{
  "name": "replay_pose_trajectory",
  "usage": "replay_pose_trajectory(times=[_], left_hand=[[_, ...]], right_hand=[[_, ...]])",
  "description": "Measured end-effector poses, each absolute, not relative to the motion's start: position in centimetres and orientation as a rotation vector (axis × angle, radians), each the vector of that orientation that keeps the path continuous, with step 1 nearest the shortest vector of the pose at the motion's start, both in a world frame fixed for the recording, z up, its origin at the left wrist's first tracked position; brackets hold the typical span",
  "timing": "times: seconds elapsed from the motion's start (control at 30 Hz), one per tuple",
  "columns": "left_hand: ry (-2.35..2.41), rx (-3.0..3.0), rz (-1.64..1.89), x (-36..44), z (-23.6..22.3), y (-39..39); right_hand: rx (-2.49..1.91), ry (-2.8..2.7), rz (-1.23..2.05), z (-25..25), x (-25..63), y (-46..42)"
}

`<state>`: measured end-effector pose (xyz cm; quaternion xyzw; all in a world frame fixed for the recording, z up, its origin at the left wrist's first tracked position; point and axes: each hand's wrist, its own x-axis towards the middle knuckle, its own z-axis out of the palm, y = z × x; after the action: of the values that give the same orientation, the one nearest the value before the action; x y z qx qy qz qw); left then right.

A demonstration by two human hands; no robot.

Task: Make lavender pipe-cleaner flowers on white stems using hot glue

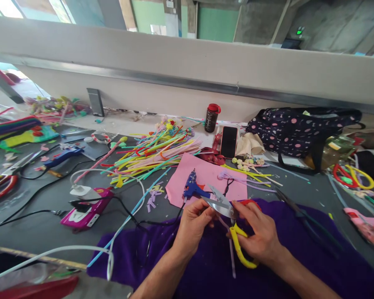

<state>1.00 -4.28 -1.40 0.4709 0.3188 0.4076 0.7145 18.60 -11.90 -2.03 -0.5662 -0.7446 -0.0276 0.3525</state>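
My right hand is closed around a pair of scissors with one yellow and one red handle; the blades are parted and point left. In my left hand, the fingertips pinch a thin lilac pipe cleaner close to the blades, and its tail hangs down over purple cloth. Just beyond the hands a blue glue gun lies on a pink sheet. Lilac pipe-cleaner pieces rest on the same sheet.
Behind lies a pile of coloured pipe cleaners. A phone, a dark bottle and a patterned bag stand at the back. Pliers lie right; a magenta power strip, cords and other scissors lie left.
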Motion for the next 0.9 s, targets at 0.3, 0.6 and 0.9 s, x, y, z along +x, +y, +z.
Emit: replay_pose_trajectory(times=[0.3, 0.6, 0.9], left_hand=[[0.779, 1.128, 0.921, 1.11, -1.16, -4.28], [0.799, 1.14, 0.94, 1.13, -0.92, -4.46], [0.813, 1.11, 0.938, 1.22, -1.06, -4.55]], right_hand=[[-1.467, -1.942, -0.088, -2.35, 18.84, -11.96], [-1.467, -1.94, -0.101, -2.38, 18.92, -12.04], [-1.464, -1.953, -0.097, -2.69, 19.02, -12.0]])
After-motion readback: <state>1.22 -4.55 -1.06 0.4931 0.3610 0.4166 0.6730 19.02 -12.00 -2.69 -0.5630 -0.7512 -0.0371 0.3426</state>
